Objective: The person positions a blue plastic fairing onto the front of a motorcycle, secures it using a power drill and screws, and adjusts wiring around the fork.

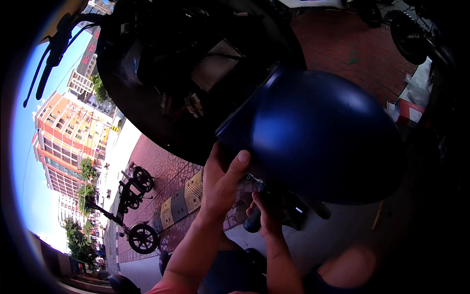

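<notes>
A large, glossy blue rounded shell (pixel 323 137), like a vehicle's body panel, fills the middle right. My left hand (pixel 221 181) is closed at its lower left edge, thumb in front and fingers partly hidden behind. Below the shell, my right hand (pixel 267 213) curls around a black rounded handle (pixel 252 221). What this handle belongs to is lost in shadow; a small bright spot shows beside it. Behind the shell lies a wide black housing (pixel 147 93), its dark inside holding a connector block (pixel 194 105) and a pale flat part (pixel 215 66).
A black handlebar with lever (pixel 51 59) juts out at upper left. On the red paving at left stands a small black electric bike (pixel 132 191), near a yellow-and-black ramp (pixel 178 201). A red-and-white box (pixel 409 112) lies at right. My bare knee (pixel 347 267) shows at bottom right.
</notes>
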### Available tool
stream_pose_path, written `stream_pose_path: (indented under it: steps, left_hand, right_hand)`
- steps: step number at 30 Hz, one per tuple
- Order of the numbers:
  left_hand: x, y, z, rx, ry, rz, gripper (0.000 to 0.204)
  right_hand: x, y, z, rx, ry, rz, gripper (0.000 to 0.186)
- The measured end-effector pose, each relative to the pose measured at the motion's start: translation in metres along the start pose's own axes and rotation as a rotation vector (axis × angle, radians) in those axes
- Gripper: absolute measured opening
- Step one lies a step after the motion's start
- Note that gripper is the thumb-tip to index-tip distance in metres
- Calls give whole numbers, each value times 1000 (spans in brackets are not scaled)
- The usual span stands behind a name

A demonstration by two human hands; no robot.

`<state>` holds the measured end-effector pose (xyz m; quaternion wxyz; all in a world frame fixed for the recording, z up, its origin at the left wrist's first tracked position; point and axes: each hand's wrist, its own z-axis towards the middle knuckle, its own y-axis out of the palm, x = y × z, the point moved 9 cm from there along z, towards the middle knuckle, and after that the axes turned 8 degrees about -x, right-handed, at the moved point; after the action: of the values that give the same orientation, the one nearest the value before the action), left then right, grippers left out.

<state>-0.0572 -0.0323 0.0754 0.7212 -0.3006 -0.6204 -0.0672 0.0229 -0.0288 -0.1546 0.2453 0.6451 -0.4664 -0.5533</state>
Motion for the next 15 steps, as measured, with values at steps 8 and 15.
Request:
stream_pose_path:
  steps: [8, 15]
  left_hand:
    - [10, 2, 2, 82, 176, -80, 108]
    - [75, 0, -43, 217, 720, 483, 92]
  right_hand:
    - [30, 13, -3, -114, 237, 376, 48]
    - [78, -63, 0, -112, 402, 371, 44]
